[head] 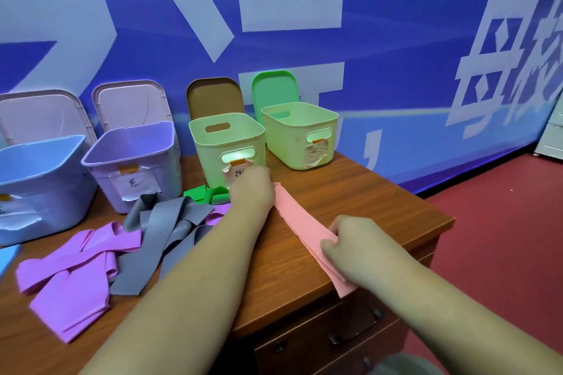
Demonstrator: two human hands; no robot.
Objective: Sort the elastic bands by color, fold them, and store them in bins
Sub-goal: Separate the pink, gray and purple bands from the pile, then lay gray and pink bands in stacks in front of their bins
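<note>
A pink elastic band lies flat and stretched along the wooden table. My left hand holds its far end, just in front of the middle pale green bin. My right hand pinches the band near its near end by the table's front edge. Purple bands, grey bands and a green band lie in a loose pile to the left.
A blue bin and a purple bin stand at the back left, and a second pale green bin at the back right. Lids lean on the blue wall. The table's right edge drops to red floor; drawers sit below.
</note>
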